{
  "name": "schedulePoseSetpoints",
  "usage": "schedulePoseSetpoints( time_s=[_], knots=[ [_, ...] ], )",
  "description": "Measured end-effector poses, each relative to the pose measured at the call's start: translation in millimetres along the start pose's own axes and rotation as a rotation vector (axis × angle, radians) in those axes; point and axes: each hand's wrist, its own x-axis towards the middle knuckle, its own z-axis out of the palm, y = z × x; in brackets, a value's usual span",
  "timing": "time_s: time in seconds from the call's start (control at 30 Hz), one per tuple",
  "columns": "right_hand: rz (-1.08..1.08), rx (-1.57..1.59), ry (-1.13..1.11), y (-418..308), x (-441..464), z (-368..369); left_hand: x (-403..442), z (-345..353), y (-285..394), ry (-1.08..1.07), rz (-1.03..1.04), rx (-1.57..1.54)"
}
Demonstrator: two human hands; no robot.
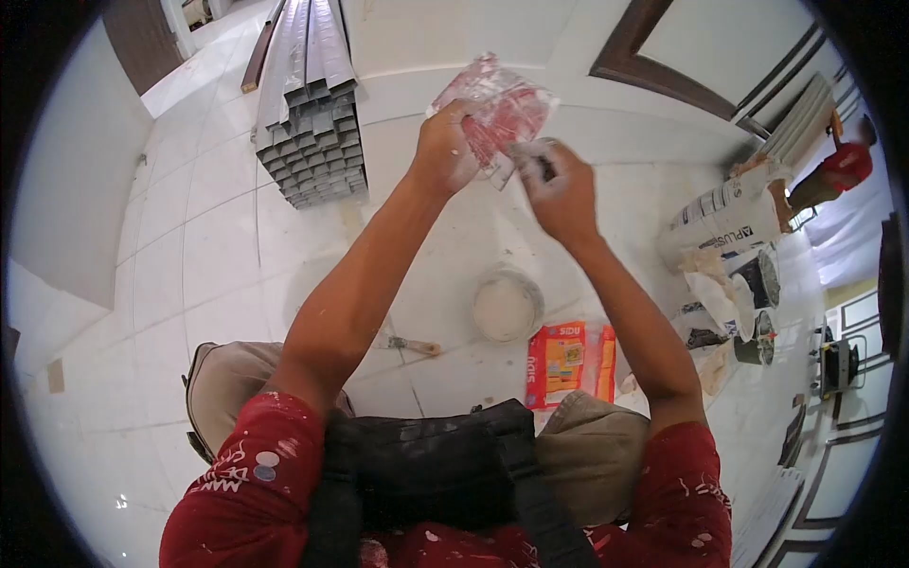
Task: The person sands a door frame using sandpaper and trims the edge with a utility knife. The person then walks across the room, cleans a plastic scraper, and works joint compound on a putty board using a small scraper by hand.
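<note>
Both my arms reach forward over the tiled floor. My left hand point(449, 147) is closed on the side of a clear and red plastic bag point(507, 112), crumpled and smeared with white. My right hand point(561, 189), dusted white, has its fingers bent in a pinch at the bag's lower right edge. Whether it grips the bag or a small thing beside it is hard to make out. Below the hands stands a round tub point(507, 303) of whitish material. A brush point(414, 346) lies left of it, and a red and orange SIDU packet point(570, 365) lies to its right.
Stacked metal channels point(312, 142) stand at the upper left, beside a white wall. To the right are a large white sack point(727, 216), dark buckets point(757, 346) and a gas stove point(835, 364). Another person in a red shirt point(846, 166) is at the far right.
</note>
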Motion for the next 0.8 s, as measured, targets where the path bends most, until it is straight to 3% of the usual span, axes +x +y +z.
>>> schedulePoseSetpoints(
  time_s=[0.03,0.07,0.17,0.23,0.3,0.57,0.7,0.73,0.77,0.8],
  knots=[
    [0.068,0.036,0.02,-6.1,8.2,-6.6,3.1,-2.9,2.8,-0.01,0.006,-0.009],
    [-0.072,0.062,0.092,4.5,5.4,2.4,-0.2,-5.6,2.1,-0.005,-0.006,-0.034],
    [-0.194,-0.053,0.036,5.0,-6.5,11.5,1.0,1.9,8.4,-0.007,-0.013,-0.069],
    [-0.024,-0.09,0.05,0.4,9.1,0.9,-0.1,-8.0,0.7,0.034,-0.004,-0.071],
    [-0.179,-0.022,0.068,-3.6,-6.2,18.7,-1.6,-2.4,1.0,0.049,0.012,-0.062],
    [-0.042,-0.041,0.049,1.5,7.2,9.5,11.5,-22.9,-3.1,0.065,0.029,-0.108],
    [-0.164,0.053,0.072,-2.8,-5.9,20.2,10.3,-13.5,-2.2,-0.015,0.083,-0.115],
    [-0.168,-0.089,0.085,-0.7,7.0,12.5,5.8,-9.2,0.4,-0.025,0.083,-0.112],
    [-0.062,-0.08,0.059,-1.1,12.1,6.3,-0.2,-4.9,1.3,0.031,0.06,-0.1],
    [-0.108,-0.072,0.084,-1.0,6.1,10.9,-2.0,-0.6,2.4,0.079,0.036,-0.087]
  ],
)
